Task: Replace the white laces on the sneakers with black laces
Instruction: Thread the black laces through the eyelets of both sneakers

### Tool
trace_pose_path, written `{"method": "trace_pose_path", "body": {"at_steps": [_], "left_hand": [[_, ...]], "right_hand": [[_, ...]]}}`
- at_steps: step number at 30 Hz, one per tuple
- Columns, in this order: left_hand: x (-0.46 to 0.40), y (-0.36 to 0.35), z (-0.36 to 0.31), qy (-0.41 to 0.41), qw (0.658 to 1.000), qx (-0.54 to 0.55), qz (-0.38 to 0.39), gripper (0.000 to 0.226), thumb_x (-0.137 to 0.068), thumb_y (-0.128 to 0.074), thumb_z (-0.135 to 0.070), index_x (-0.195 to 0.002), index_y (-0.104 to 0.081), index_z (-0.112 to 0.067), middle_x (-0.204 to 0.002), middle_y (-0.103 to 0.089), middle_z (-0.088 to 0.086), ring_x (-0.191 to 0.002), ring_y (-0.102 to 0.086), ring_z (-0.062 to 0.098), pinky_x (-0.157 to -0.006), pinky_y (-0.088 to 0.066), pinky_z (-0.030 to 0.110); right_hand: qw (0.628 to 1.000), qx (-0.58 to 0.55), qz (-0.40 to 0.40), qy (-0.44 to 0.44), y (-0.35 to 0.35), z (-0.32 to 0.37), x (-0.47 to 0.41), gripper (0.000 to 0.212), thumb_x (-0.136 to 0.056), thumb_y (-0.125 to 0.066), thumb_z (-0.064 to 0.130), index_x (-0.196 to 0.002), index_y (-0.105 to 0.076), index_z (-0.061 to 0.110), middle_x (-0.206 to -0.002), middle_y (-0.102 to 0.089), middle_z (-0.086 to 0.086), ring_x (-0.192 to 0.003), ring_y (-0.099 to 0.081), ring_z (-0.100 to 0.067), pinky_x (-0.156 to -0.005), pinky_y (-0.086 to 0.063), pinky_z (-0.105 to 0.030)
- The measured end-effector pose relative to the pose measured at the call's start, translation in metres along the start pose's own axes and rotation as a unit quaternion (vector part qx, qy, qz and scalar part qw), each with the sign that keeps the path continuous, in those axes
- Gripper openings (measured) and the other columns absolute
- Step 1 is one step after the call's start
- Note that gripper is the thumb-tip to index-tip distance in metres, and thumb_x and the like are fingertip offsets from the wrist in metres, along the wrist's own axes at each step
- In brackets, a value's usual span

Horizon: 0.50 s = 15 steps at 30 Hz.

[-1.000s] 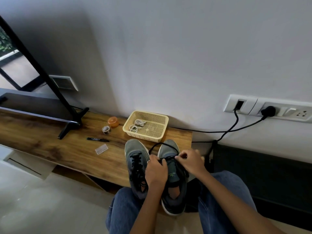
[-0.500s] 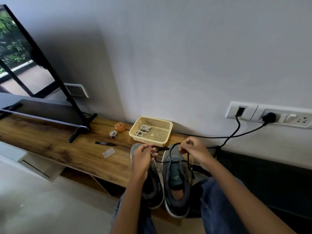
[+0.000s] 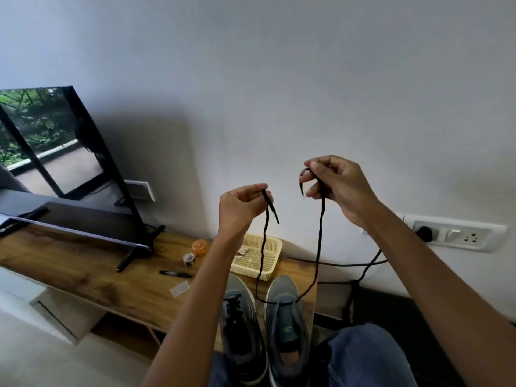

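The basket, pale yellow and perforated, sits on the wooden shelf against the wall and serves as the landmark here; both hands are raised well above it, each pinching one end of the black lace; the left hand has its fingers curled round the lace near the tip, with the short end hanging free below the fingers, while the right hand holds the other end pinched between thumb and fingers, higher and further right of the basket; from each hand a strand drops down in front of the basket to the right sneaker, where the lace passes through the eyelets nearest the toe and lies across it as a single bar; this grey sneaker stands just in front of the basket, toe close to its near wall, with the rest of its eyelets unlaced; the left sneaker stands beside it, partly hidden by the left forearm, already carrying dark lacing; inside the basket lie pale coiled laces, partly hidden behind the left wrist; left of the basket on the shelf are an orange pot, a small roll of tape, a black marker and a clear plastic piece; further left stands a television on its stand; right of the basket a black cable runs to the wall socket plate.
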<state>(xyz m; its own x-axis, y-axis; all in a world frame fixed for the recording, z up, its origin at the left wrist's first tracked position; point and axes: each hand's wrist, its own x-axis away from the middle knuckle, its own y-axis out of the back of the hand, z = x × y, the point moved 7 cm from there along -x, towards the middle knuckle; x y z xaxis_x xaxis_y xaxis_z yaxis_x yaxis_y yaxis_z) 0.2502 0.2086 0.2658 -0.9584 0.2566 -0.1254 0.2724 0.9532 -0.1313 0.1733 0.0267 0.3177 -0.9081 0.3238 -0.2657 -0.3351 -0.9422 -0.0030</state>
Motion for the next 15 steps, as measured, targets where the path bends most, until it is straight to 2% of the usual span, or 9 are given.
{"method": "trace_pose_path", "body": {"at_steps": [4,7,10,12,15], "left_hand": [[-0.004,-0.005,-0.041,-0.060,0.997,-0.007,-0.043,0.004,-0.087,-0.069,-0.008,-0.089,-0.073,-0.007,-0.078,-0.073,0.005,-0.067,-0.071,0.017,-0.065,-0.055,0.022],[-0.008,-0.011,-0.072,-0.116,0.990,-0.066,-0.055,0.013,-0.087,-0.071,-0.024,-0.088,-0.075,-0.012,-0.075,-0.071,0.001,-0.060,-0.065,0.011,-0.058,-0.050,0.018],[-0.011,-0.017,-0.099,-0.160,0.980,-0.105,-0.061,0.014,-0.088,-0.069,-0.034,-0.086,-0.076,-0.022,-0.078,-0.071,-0.012,-0.065,-0.059,0.004,-0.066,-0.049,0.020],[-0.012,-0.020,-0.110,-0.166,0.979,-0.106,-0.062,0.013,-0.087,-0.069,-0.034,-0.088,-0.076,-0.023,-0.081,-0.071,-0.012,-0.069,-0.058,0.004,-0.074,-0.049,0.025],[-0.014,-0.026,-0.119,-0.161,0.982,-0.091,-0.044,0.012,-0.088,-0.069,-0.030,-0.093,-0.075,-0.021,-0.085,-0.073,-0.006,-0.074,-0.066,0.010,-0.070,-0.047,0.019]], "right_hand": [[0.999,0.015,0.016,0.046,-0.005,0.037,-0.007,0.015,-0.094,-0.056,0.007,-0.107,-0.063,0.002,-0.085,-0.070,-0.010,-0.060,-0.066,-0.018,-0.061,-0.054,-0.024],[0.998,-0.007,0.018,0.059,-0.010,0.054,-0.012,0.016,-0.092,-0.059,0.003,-0.107,-0.064,0.002,-0.085,-0.069,-0.010,-0.064,-0.066,-0.016,-0.064,-0.053,-0.023],[0.997,-0.044,0.016,0.063,-0.015,0.066,-0.015,0.016,-0.090,-0.060,0.002,-0.105,-0.066,0.003,-0.083,-0.068,-0.008,-0.066,-0.066,-0.015,-0.066,-0.054,-0.022],[0.995,-0.071,0.008,0.063,-0.016,0.071,-0.017,0.017,-0.089,-0.061,0.001,-0.105,-0.066,0.003,-0.082,-0.068,-0.007,-0.068,-0.067,-0.015,-0.070,-0.055,-0.023],[0.992,-0.110,-0.012,0.066,-0.017,0.080,-0.019,0.015,-0.087,-0.063,0.001,-0.101,-0.068,0.003,-0.081,-0.069,-0.008,-0.070,-0.068,-0.017,-0.074,-0.056,-0.026]]}}
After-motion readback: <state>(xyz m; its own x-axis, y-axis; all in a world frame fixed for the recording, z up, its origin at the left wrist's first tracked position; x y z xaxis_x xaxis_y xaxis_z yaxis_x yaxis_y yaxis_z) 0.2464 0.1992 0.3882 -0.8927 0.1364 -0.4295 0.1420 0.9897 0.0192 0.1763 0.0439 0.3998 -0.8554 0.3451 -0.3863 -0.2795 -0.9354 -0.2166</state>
